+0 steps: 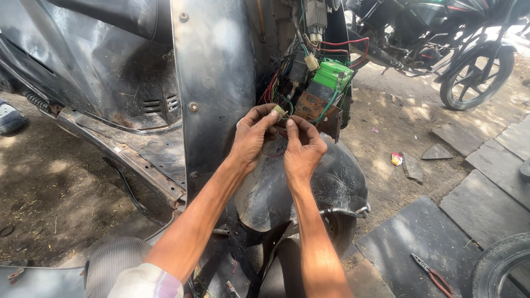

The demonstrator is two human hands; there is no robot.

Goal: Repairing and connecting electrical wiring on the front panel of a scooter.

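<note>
Left hand (253, 135) and right hand (301, 148) meet just below the green box-shaped battery (333, 75); left fingertips pinched on a small pale plastic connector (280, 112); right fingers curled close beside it, grip unclear; red and green wires (274, 88) left of the battery; dented grey metal panel (212, 83) further left; crumpled red-yellow wrapper (396, 159) on the dirt, lower right of the battery.

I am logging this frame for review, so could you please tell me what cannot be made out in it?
- Head view: the small connector pinched between left hand and right hand is mostly covered by the fingertips; its pins cannot be seen.
- The wire bundle is too tangled to trace.
- The green battery has its lower part behind a rusty bracket.
- The tyre is cut off by the frame corner.
</note>
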